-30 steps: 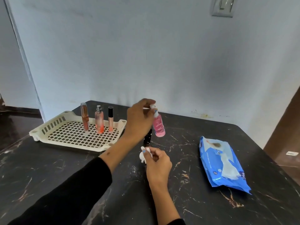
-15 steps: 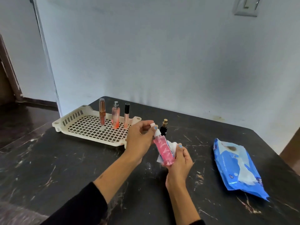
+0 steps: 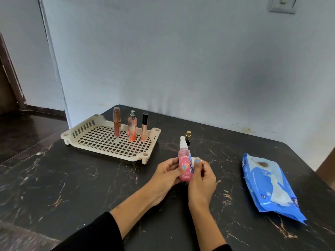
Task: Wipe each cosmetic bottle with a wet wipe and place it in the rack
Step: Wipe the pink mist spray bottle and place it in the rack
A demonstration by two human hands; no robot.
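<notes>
Hands: left hand (image 3: pixel 165 172) and right hand (image 3: pixel 201 175) both grasp the pink bottle (image 3: pixel 184 164) at table centre, wipe (image 3: pixel 193 161) behind it.
Technique: rotate bottle against wipe, covering every side.
Rack (image 3: pixel 108 140): eleven o'clock, three bottles standing.

A black marble table (image 3: pixel 72 187) with pale and rust-coloured veins stands against a pale blue wall (image 3: pixel 181 60). High on that wall, above the table's right end, sits a grey switch plate (image 3: pixel 282 5). Left of the table, dark brown skirting (image 3: pixel 45 110) runs along the wall's foot above a dark floor (image 3: pixel 21 134).
</notes>
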